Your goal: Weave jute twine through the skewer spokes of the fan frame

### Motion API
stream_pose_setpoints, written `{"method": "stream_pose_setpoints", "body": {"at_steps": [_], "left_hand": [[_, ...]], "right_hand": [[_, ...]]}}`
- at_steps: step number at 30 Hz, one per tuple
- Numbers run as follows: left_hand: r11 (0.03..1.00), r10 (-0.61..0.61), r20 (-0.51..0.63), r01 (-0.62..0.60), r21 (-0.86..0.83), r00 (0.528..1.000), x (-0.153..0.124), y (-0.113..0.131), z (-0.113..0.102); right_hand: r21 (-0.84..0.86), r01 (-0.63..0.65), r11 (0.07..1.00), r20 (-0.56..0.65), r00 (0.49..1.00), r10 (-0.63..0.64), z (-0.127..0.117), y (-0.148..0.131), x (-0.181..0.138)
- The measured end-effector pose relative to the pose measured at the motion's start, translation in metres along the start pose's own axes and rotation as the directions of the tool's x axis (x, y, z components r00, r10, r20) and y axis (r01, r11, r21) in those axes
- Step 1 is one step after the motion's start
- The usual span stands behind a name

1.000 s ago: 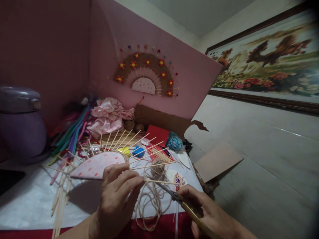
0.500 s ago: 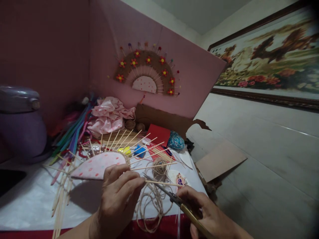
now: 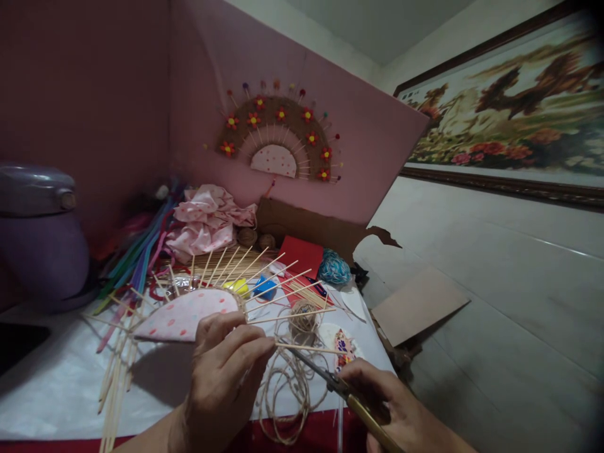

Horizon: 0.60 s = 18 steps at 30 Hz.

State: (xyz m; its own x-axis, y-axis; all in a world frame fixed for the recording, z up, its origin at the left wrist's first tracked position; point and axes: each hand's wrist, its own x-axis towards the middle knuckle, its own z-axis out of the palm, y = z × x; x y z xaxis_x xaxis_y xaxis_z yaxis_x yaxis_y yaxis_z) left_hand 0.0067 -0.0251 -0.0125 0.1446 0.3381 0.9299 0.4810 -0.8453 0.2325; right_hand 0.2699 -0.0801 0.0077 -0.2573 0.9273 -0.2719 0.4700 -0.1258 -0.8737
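Note:
A half-circle piece covered in pink dotted fabric [image 3: 189,313], with thin wooden sticks [image 3: 278,291] fanning from its curved edge, is held up by my left hand [image 3: 226,365]. The fingers are closed over its right corner, where the lowest stick [image 3: 309,348] comes out from the fingertips. In my right hand [image 3: 391,402] is a pair of scissors [image 3: 346,390], thumb and fingers around the handles. Their blades point left, at or just under that stick near my left fingertips; whether they touch it I cannot tell. A loose tangle of twine [image 3: 283,402] lies beneath.
A twine ball [image 3: 303,316], blue yarn [image 3: 334,266], red card [image 3: 302,256], crumpled pink fabric [image 3: 207,220] and loose sticks [image 3: 113,384] surround the work. A purple kettle-like vessel [image 3: 42,251] stands left. A flower-decorated half-circle [image 3: 276,132] is on the pink panel behind.
The scissors and my right hand have shifted slightly down and right. The upper blade that showed above the lowest stick no longer does. My left hand and the fabric piece stay almost still.

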Motion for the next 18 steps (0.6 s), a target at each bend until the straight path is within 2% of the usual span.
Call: {"method": "stream_pose_setpoints", "body": {"at_steps": [4, 9, 14, 18], "left_hand": [[1.0, -0.018, 0.006, 0.018, -0.008, 1.0, -0.0012, 0.0003, -0.0003], [1.0, -0.008, -0.003, 0.008, 0.0, 1.0, -0.0003, 0.0008, -0.0006], [1.0, -0.002, -0.014, 0.002, -0.001, 1.0, -0.0001, 0.0003, 0.0001], [1.0, -0.011, -0.002, 0.011, 0.001, 1.0, -0.0006, 0.0, 0.0006]], "right_hand": [[-0.055, 0.006, 0.998, 0.001, 1.0, -0.006, -0.0029, -0.0037, -0.0019], [-0.03, -0.05, 0.998, -0.002, 0.999, 0.05, -0.0008, -0.0051, -0.0009], [-0.042, 0.02, 0.999, -0.037, 0.999, -0.021, 0.0015, -0.0068, 0.0019], [-0.032, 0.001, 0.999, -0.015, 1.0, -0.001, 0.0029, -0.0066, 0.0035]]}}
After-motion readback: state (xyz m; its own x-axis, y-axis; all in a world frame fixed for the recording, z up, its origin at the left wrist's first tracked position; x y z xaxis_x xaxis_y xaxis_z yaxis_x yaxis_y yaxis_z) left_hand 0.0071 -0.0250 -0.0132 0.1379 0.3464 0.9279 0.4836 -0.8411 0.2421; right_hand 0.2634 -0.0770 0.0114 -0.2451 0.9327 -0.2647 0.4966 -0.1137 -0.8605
